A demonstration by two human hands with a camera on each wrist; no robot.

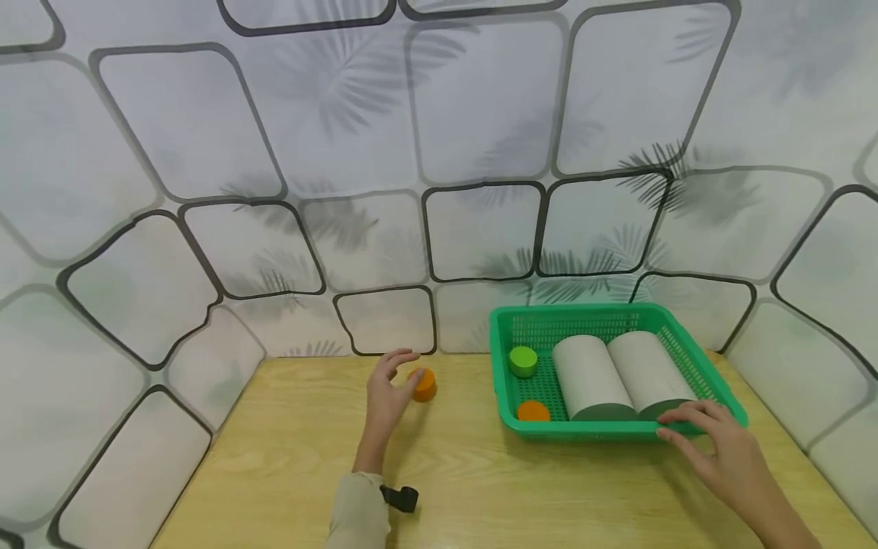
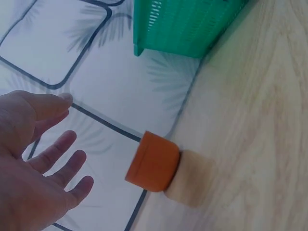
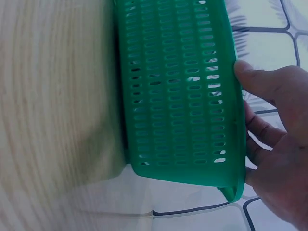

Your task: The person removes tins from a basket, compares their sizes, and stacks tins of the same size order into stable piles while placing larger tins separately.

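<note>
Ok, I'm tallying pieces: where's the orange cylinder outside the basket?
Head view: the orange cylinder is on the wooden tabletop, beside the left hand, left of the green plastic basket.

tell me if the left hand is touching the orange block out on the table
Apart. The left wrist view shows a clear gap between the fingers of the left hand and the orange block, with patterned wall visible between them.

Orange disc (image 1: 533, 412) at eight o'clock in the green basket (image 1: 590, 429), its near side hidden, right forearm (image 1: 775, 512) cut off at four o'clock in the head view, left hand (image 2: 36, 163) cropped at eight o'clock in its wrist view
</note>
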